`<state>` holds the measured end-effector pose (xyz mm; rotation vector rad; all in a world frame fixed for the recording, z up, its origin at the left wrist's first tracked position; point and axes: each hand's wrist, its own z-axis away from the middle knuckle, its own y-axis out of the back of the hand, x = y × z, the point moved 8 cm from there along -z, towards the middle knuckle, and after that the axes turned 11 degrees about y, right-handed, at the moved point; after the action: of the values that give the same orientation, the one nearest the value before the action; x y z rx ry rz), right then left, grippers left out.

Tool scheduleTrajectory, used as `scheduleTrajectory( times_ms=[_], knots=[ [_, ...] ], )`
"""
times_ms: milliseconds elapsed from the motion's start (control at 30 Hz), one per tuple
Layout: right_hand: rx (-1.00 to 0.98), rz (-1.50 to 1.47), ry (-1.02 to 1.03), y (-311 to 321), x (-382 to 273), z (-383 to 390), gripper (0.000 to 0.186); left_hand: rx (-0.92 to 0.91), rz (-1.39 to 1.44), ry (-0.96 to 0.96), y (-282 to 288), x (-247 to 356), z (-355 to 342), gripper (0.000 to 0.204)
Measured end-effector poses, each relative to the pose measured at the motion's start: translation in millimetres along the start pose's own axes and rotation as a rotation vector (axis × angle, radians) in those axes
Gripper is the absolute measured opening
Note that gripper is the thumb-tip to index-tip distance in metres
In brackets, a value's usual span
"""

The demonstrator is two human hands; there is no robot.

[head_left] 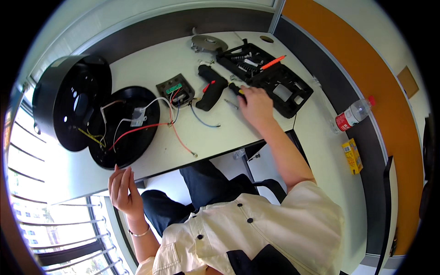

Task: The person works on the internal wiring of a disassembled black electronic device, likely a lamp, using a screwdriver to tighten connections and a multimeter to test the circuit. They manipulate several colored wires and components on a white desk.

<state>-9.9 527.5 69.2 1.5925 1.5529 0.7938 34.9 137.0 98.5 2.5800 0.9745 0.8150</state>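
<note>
Screwdriver with a black and yellow plastic handle [234, 88] lies on the white flat tabletop [215, 146], directly at the fingertips of the right hand [257, 104]. The thumb and fingers of this hand are bent downward over the yellow end of the handle and cover part of it; whether they are closed around it cannot be told. The black end points away from the palm, toward the black pistol-shaped power driver with a red trigger [212, 94], which rests on its side just to the left. A slender metal rod [231, 104] lies just below the handle, near the hand. The open black plastic tool case [272, 78] stands just to the right of the fingers, with an orange rod-shaped tool [273, 62] set across it.

The left hand [123, 188] is raised at the front edge of the tabletop, fingers loosely curled, palm unoccupied. Its fingertips are near the rim of the black round shallow shell [130, 149], which sits beside the black deep drum-shaped housing [48, 101]. Red, white and yellow wires extend over the shallow shell. The dark square module with a green circuit board [162, 88] lies between this shell and the power driver. A grey metal disc-shaped part [208, 43] rests at the rear.
</note>
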Motion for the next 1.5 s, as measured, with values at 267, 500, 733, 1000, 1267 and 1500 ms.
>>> scheduleTrajectory(
  times_ms=[267,500,733,1000,1267,1500],
  knots=[
    [0.107,-0.082,0.014,32.4,1.7,20.4,0.017,0.031,0.007,0.033,11.8,-12.9,4.9,0.014],
    [-0.022,-0.089,0.219,17.1,-42.5,17.0,0.016,0.052,-0.007,0.061,25.7,-19.4,10.3,0.016],
    [-0.326,0.155,0.138,-25.5,-41.8,2.2,0.014,0.045,0.054,0.082,35.0,-24.9,6.9,0.018],
    [-0.477,0.141,0.039,-32.1,-36.2,-11.6,0.019,0.100,0.037,0.136,49.9,-47.8,6.6,0.018],
    [-0.183,-0.530,0.018,9.9,-84.8,0.3,0.019,-0.072,0.229,0.264,29.2,-49.9,11.4,0.025],
    [-0.686,-1.355,0.161,14.3,-236.0,56.6,0.013,-0.376,0.792,0.492,-10.6,-32.0,22.2,0.028]
  ],
)
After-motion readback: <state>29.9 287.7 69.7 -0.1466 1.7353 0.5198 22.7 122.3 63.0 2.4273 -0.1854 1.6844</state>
